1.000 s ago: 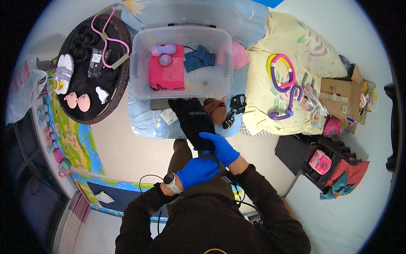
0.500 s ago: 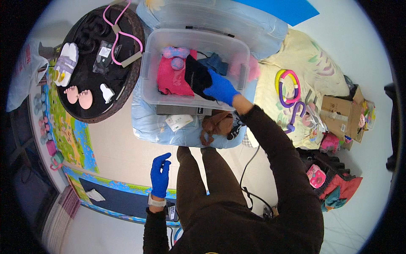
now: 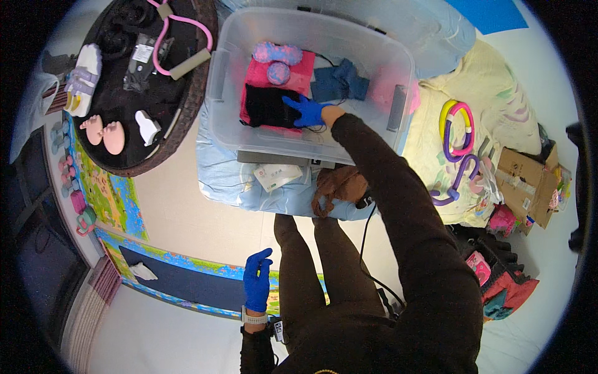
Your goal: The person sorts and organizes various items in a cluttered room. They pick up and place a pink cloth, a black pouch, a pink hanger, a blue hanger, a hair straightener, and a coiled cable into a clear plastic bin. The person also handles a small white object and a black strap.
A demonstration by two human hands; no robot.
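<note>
My right hand (image 3: 306, 112), in a blue glove, reaches into a clear plastic storage bin (image 3: 227, 134). Its spread fingers rest on the right end of a black fabric pouch (image 3: 268, 106), which lies flat. Under the pouch is a bright pink cloth (image 3: 301, 73). A pink-and-blue massage roller (image 3: 277, 53) and a matching ball (image 3: 278, 73) lie on that cloth, and a folded dark blue fabric piece (image 3: 341, 82) is to their right. My left hand (image 3: 256, 280), also gloved in blue, hangs beside my left thigh, holding nothing, its fingers loosely bent and apart.
On the left, a round dark table (image 3: 118, 156) holds a pink pull strap (image 3: 208, 34), sandals (image 3: 84, 81) and foot-shaped pads (image 3: 113, 137). A white box (image 3: 277, 176) and a brown strap bundle (image 3: 339, 187) lie before the bin. Coloured tubes (image 3: 447, 134) and a cardboard box (image 3: 526, 184) are right.
My right hand has set the black pouch down on the pink cloth, and its fingers have spread. The whole view has shifted, with the bin now appearing larger. My left hand still hangs low.
</note>
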